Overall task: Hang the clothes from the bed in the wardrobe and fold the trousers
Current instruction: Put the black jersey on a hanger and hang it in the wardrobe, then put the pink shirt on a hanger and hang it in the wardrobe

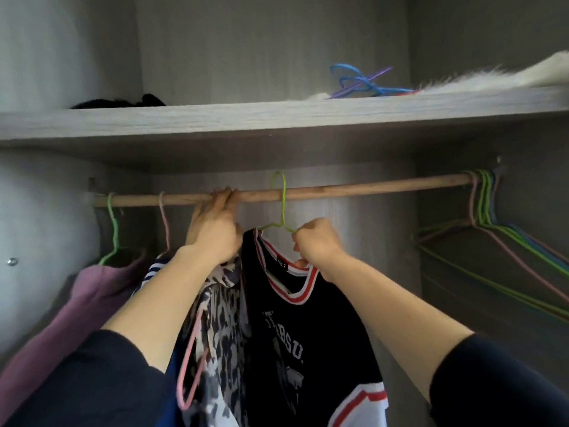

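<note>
The open wardrobe (277, 41) filled the view, its grey shelf (215, 118) running across above a wooden rail (369, 188). Below the rail, in the middle, hung the black jersey (308, 334) with red and white trim at the neck and a pale print on the chest. To its left hung a black-and-white patterned garment (221, 318), touching the jersey, then a navy striped garment (154, 269) on a pale pink hanger (164, 223), and furthest left a purple garment (92, 291) on a lime hanger (114, 229). At the rail's right end a bunch of empty hangers (492, 229), green, pink and blue, hung pressed together, well apart from the clothes. On the shelf lay a white furry item (492, 78) at the right, loose blue and purple hangers (360, 83) just beside it, and a dark item (123, 103) at the left. Both forearms reached up out of dark sleeves (92, 380). The left hand (212, 232) had its fingers curled over the rail, just left of the jersey. The right hand (317, 241) was closed in a fist at the jersey's neckline, gripping the shoulder of the green hanger (282, 204) that carried it. That hanger's hook crossed the rail, the top of its curve standing above the wood. A bright pink hanger (189, 365) dangled low against the patterned garment.
</note>
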